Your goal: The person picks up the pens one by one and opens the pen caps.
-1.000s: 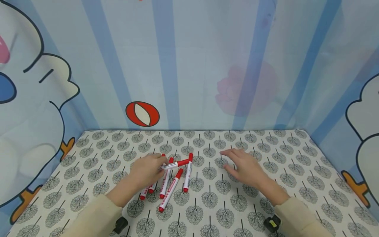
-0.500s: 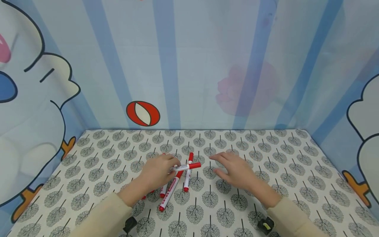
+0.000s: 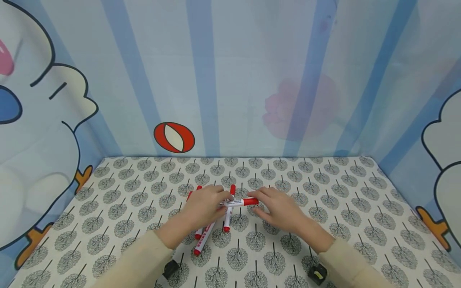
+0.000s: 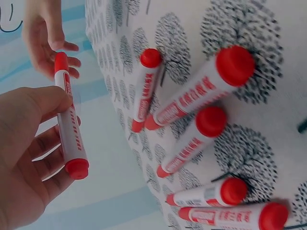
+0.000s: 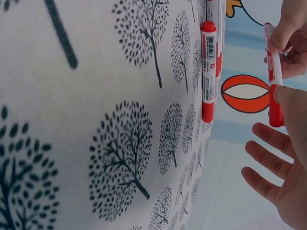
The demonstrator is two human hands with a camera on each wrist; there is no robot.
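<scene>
My left hand (image 3: 205,204) pinches a white marker with a red cap (image 4: 71,115) between thumb and fingers, above the cloth. The marker lies nearly level in the head view, its capped end pointing right. My right hand (image 3: 279,208) is at that capped end, fingers apart and mostly straight; in the right wrist view its thumb (image 5: 292,103) overlaps the red cap. Several more red-capped markers lie on the cloth beneath and beside the left hand, among them one marker (image 3: 228,218) standing apart to the right and another marker (image 3: 204,239) nearer the front. The left hand partly covers the group.
A white cloth with grey tree prints (image 3: 324,256) covers the table. Behind it hangs a blue striped curtain (image 3: 245,80) with cartoon figures at both sides. Black wrist straps (image 3: 317,274) show below the sleeves.
The left hand has carried the marker rightward from above the group. The right hand has moved left, and its fingers have come to the marker's cap. The other markers stay put.
</scene>
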